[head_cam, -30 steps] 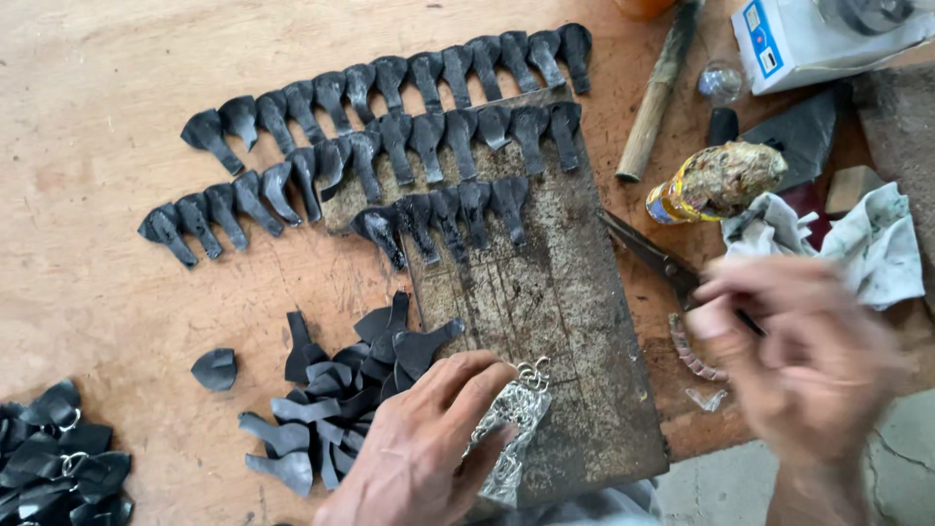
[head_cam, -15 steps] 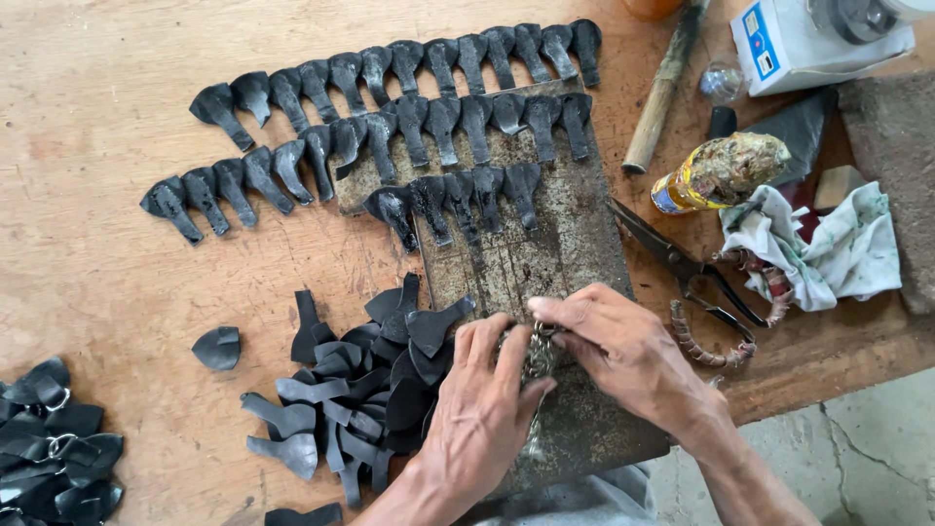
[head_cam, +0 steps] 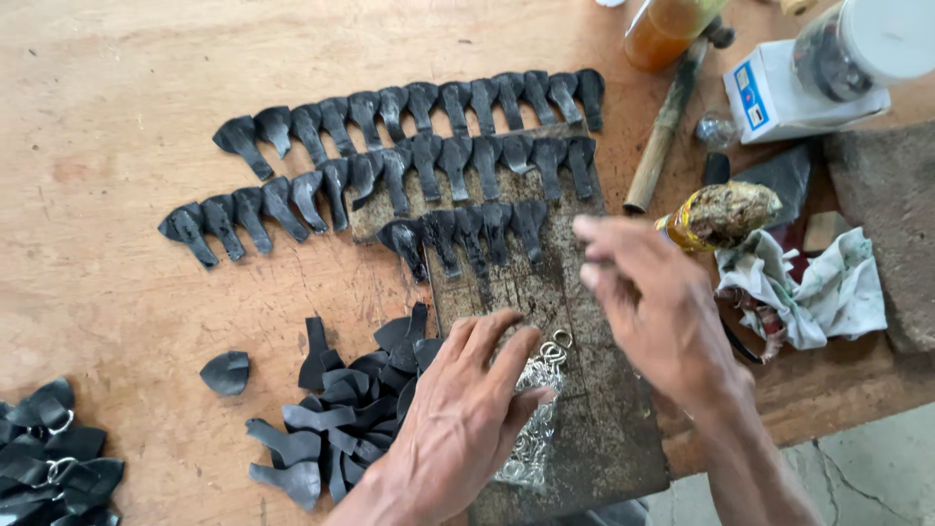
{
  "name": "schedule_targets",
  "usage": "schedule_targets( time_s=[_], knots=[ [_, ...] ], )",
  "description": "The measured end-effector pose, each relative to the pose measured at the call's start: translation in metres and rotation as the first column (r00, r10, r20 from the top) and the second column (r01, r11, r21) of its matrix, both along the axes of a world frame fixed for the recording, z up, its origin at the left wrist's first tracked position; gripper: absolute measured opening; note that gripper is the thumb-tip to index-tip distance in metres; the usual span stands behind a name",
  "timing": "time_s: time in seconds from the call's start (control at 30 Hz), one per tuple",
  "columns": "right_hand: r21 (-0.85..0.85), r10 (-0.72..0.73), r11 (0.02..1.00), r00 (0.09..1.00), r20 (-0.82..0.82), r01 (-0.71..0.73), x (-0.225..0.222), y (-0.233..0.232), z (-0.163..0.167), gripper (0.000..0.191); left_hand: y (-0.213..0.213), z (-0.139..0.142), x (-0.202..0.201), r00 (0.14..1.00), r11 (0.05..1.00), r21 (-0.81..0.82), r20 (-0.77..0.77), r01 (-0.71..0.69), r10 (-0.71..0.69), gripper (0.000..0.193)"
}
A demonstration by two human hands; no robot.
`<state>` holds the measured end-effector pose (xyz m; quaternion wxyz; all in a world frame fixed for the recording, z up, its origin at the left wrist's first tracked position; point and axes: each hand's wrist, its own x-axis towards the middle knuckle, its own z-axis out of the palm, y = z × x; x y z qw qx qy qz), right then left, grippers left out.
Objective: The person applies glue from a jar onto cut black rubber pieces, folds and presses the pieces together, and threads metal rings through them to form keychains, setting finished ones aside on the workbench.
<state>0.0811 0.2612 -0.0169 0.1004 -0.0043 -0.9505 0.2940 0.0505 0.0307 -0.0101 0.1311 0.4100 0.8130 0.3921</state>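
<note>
My left hand (head_cam: 466,421) lies flat, fingers spread, on a clear bag of small metal rings (head_cam: 529,440) at the near end of a dark scarred board (head_cam: 575,390). A few loose rings (head_cam: 557,343) show just past its fingertips. My right hand (head_cam: 662,317) hovers blurred above the board's right side, its fingertips close together near the lowest row. I cannot see anything between them. Three rows of black spoon-shaped leather pieces (head_cam: 409,156) lie beyond. A loose pile of the same pieces (head_cam: 336,414) sits left of my left hand.
Black pieces fitted with rings (head_cam: 49,463) lie at the bottom left. On the right are a wooden stick (head_cam: 664,127), an amber bottle (head_cam: 670,27), a white device (head_cam: 794,93), a crusted glue bottle (head_cam: 723,214), a stained rag (head_cam: 813,287) and a grey stone block (head_cam: 891,229). The table edge (head_cam: 828,404) runs along the lower right.
My right hand has lifted from the ring bag beside my left hand and moved up and right over the board. My left hand stays on the bag.
</note>
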Motion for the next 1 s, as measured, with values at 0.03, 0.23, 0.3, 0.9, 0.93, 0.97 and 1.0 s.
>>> schedule_targets(
  time_s=[0.03,0.23,0.3,0.9,0.93,0.97,1.0],
  knots=[
    [-0.033,-0.061,0.998,0.997,0.037,0.062,-0.014,0.005,0.001,0.038,0.003,0.003,-0.007,1.000,1.000,0.020,-0.023,0.006,-0.006,0.046],
    [0.037,-0.310,0.951,0.946,0.089,0.308,-0.101,0.042,-0.014,0.050,0.039,0.007,-0.051,0.984,0.990,0.130,-0.175,0.052,-0.029,0.043],
    [0.105,-0.349,0.934,0.936,0.053,0.342,-0.124,0.051,-0.027,0.057,0.056,0.001,-0.067,0.978,0.988,0.145,-0.205,0.061,-0.031,0.043],
    [-0.062,-0.309,0.941,0.917,0.252,0.334,-0.216,0.053,-0.036,0.040,0.129,-0.050,-0.211,0.983,0.990,-0.138,-0.175,0.027,-0.051,0.056],
    [-0.080,-0.308,0.940,0.926,0.219,0.332,-0.218,0.050,-0.034,0.037,0.124,-0.049,-0.214,0.984,0.990,-0.135,-0.167,0.030,-0.053,0.059],
    [-0.097,-0.305,0.940,0.934,0.186,0.326,-0.220,0.046,-0.032,0.035,0.119,-0.049,-0.215,0.986,0.991,-0.132,-0.159,0.032,-0.053,0.061],
    [-0.105,-0.272,0.950,0.945,0.181,0.293,-0.224,0.041,-0.032,0.035,0.113,-0.049,-0.217,0.987,0.991,-0.127,-0.153,0.030,-0.050,0.064]
  ],
)
